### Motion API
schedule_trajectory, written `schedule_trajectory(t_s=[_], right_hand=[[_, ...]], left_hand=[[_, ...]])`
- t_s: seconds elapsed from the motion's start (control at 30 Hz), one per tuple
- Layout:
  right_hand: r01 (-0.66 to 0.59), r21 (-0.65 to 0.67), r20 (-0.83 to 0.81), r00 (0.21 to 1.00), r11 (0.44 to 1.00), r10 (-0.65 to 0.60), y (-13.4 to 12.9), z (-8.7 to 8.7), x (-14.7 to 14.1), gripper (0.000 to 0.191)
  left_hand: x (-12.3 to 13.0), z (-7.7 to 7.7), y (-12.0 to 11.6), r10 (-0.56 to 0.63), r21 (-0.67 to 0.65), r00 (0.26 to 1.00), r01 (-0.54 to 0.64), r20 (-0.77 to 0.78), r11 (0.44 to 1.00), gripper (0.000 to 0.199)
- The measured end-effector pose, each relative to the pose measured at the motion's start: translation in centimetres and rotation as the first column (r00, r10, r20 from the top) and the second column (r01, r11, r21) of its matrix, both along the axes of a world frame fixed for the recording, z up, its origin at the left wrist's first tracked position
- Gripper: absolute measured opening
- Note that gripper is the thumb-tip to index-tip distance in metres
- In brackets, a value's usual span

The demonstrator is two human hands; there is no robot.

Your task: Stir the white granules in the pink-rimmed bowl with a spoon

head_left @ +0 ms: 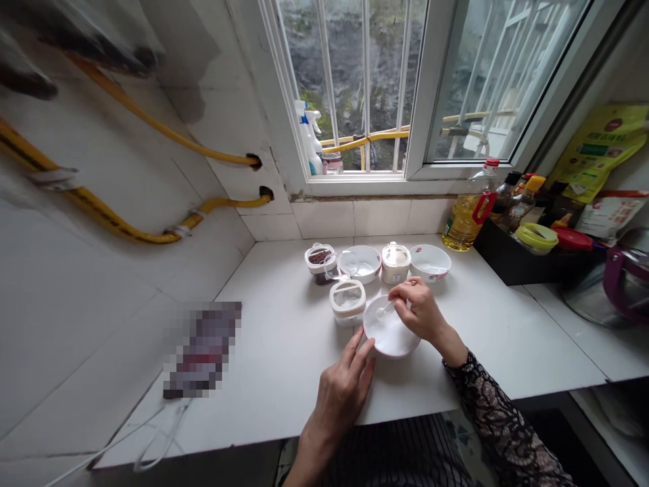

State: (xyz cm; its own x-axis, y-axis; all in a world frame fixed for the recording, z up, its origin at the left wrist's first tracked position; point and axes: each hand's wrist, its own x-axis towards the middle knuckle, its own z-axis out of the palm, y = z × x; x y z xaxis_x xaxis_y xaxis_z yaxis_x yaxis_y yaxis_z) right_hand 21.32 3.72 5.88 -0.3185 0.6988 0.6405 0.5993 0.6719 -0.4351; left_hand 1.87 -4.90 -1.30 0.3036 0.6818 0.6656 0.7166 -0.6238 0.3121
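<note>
Yellow hose [106,213] along the left wall, its far end lost past the picture's edge. Dark object [203,352] on the counter [284,379] blurred into blocks, cannot identify; white cable [172,433] beside it, running out of view. Next, jar of dark red pieces [320,262], partly behind a clear raised lid. Front jar [348,304]: contents hard to make out. Working bowl [393,341] just right of it, on the counter near the front edge; white inside, cannot tell contents from glaze. Spoon [381,312] in this bowl, pale, upper handle hidden by fingers; long axis slants, tip down toward the left, handle up toward the right. Left hand [345,385] part open, fingers slightly spread, fingertips against the bowl's near left rim. Right hand [418,308] pinches the spoon handle, fingers curled, above the bowl's right side. Farther right, oil bottle [462,220] by a black box [512,260], then a kettle [591,294] cut off at the edge.
</note>
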Motion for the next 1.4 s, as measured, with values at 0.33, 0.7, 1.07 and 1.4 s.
schedule_trajectory(t_s=[0.33, 0.7, 1.07, 1.4], right_hand=[[-0.088, -0.308, -0.083, 0.994, 0.947, 0.065, -0.3, 0.1, -0.6, 0.024], [-0.238, -0.649, -0.541, 0.812, 0.722, -0.219, 0.7, 0.7, 0.2, 0.017], [-0.273, -0.668, -0.601, 0.747, 0.693, -0.284, 1.1, 0.6, 0.9, 0.017], [-0.207, -0.455, -0.607, 0.784, 0.866, -0.131, 0.5, 0.9, -1.2, 0.018]], left_hand=[[0.0, -0.5, 0.1, -0.003, -0.011, 1.000, 0.004, 0.014, 1.000, 0.032], [0.0, -0.2, 0.0, -0.003, -0.009, 1.000, 0.003, 0.022, 1.000, 0.032], [0.0, -0.2, -0.1, 0.001, -0.020, 1.000, -0.001, 0.011, 1.000, 0.035], [0.0, -0.3, 0.0, 0.003, 0.003, 1.000, -0.003, 0.011, 1.000, 0.031]])
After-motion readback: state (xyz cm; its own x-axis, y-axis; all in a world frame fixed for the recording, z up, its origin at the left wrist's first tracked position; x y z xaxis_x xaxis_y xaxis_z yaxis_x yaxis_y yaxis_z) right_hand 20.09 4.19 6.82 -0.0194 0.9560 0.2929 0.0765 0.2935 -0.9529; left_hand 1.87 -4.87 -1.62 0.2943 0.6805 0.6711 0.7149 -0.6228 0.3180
